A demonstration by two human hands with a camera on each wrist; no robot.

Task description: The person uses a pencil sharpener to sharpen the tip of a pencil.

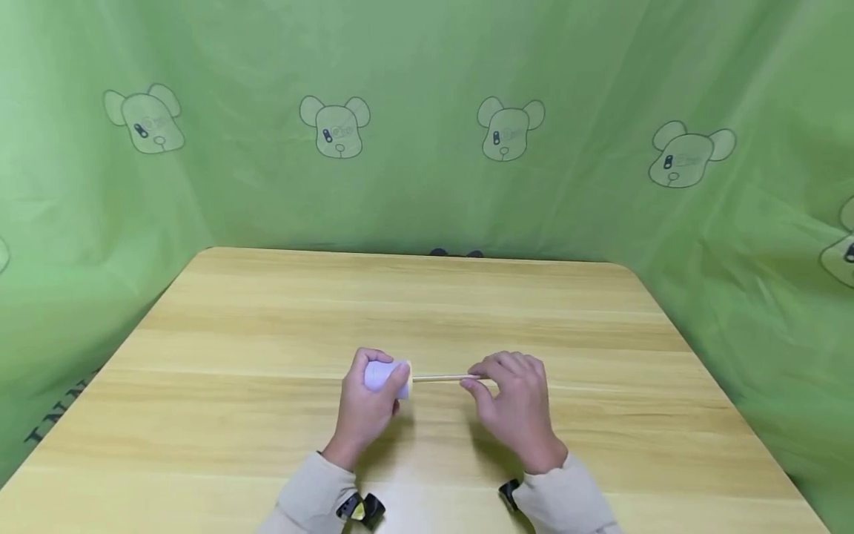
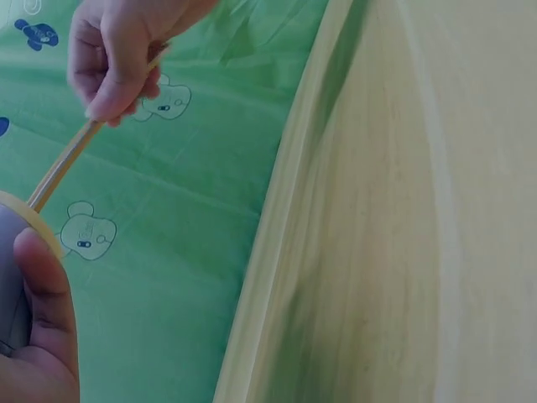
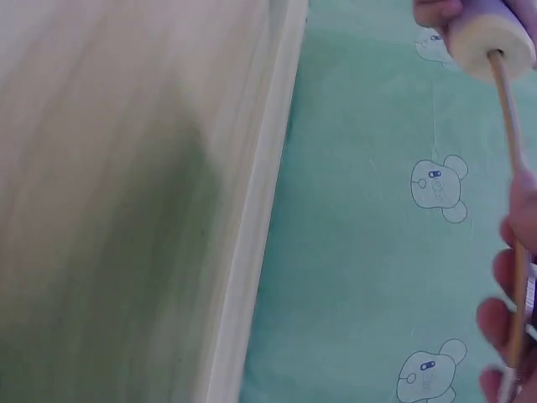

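My left hand point(image 1: 360, 411) grips a pale lavender cylinder point(image 1: 376, 375) with a cream disc end, which looks like a thread spool. A thin wooden stick point(image 1: 440, 378) runs from the middle of that end towards the right. In the right wrist view the stick's tip sits in the centre hole of the cream end point(image 3: 471, 49). Farther along, the right hand point(image 1: 517, 404) pinches the stick between thumb and fingers, with the rest of it running under the palm. Both hands are above the table, and the left thumb point(image 2: 46, 285) lies along the cylinder near its cream rim.
A light wood-grain table point(image 1: 233, 326) with rounded far corners spreads below the hands. Green cloth point(image 1: 427, 200) printed with bear heads hangs behind it and on both sides. Dark bands point(image 1: 360, 509) are strapped near the sleeve cuffs.
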